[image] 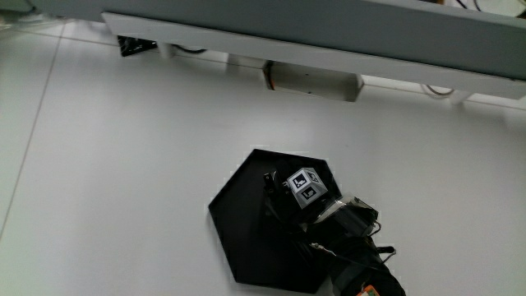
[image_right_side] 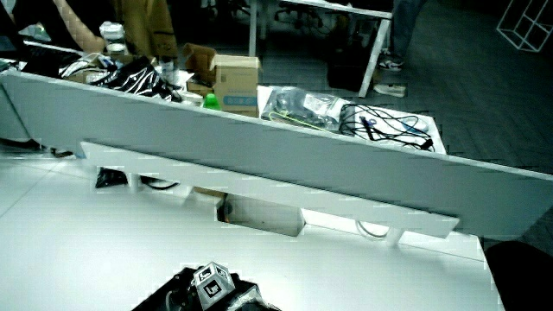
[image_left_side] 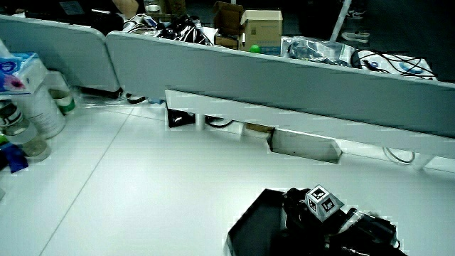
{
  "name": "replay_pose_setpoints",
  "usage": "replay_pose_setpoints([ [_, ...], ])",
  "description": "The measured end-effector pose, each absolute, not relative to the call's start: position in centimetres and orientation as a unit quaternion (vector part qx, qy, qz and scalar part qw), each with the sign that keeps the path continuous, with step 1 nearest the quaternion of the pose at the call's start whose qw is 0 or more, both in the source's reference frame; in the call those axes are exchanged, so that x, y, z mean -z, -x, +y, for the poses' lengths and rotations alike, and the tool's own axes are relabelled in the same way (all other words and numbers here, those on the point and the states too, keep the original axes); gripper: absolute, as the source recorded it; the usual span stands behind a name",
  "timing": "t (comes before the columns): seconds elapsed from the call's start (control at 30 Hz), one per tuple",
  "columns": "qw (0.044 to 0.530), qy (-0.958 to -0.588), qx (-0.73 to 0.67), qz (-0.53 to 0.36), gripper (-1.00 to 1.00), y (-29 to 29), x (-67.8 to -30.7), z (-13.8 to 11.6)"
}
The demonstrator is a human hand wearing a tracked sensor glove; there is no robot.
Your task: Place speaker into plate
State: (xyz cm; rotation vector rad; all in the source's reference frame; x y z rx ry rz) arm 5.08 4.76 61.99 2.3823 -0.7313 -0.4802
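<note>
A black hexagonal plate (image: 242, 222) lies on the white table, close to the person; both side views show it too (image_left_side: 252, 227) (image_right_side: 164, 298). The gloved hand (image: 288, 205) is low over the plate's middle, and the patterned cube (image: 304, 187) on its back faces up. The forearm reaches in from the person's side across the plate's rim. In both side views the hand (image_left_side: 306, 217) (image_right_side: 233, 298) sits over the plate under its cube (image_left_side: 322, 201) (image_right_side: 212, 284). I cannot tell a speaker apart from the black glove and the black plate; it may be under the hand.
A low grey partition (image: 329, 37) runs along the table farther from the person than the plate, with a pale box (image: 312, 80) and a small black part (image: 136, 45) at its foot. A tissue box (image_left_side: 21, 71) and jars (image_left_side: 39, 107) stand at the table's edge.
</note>
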Motion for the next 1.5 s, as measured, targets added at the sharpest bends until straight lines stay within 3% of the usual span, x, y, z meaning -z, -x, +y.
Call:
replay_pose_setpoints([
  [0.37, 0.408, -0.837, 0.268, -0.247, 0.00, -7.7, -68.0, 6.8],
  [0.67, 0.427, -0.829, 0.281, -0.226, 0.00, -9.0, -69.4, 7.4],
  [0.97, 0.469, -0.817, 0.261, -0.211, -0.56, -9.7, -70.1, 7.9],
  [1.1, 0.470, -0.828, 0.230, -0.201, -0.81, -10.5, -70.1, 8.4],
  [1.2, 0.440, -0.852, 0.205, -0.195, -1.00, -11.3, -68.9, 9.5],
  [1.37, 0.389, -0.894, 0.144, -0.172, -1.00, -13.6, -66.5, 10.4],
  [1.5, 0.388, -0.898, 0.083, -0.190, -1.00, -14.5, -65.1, 11.1],
])
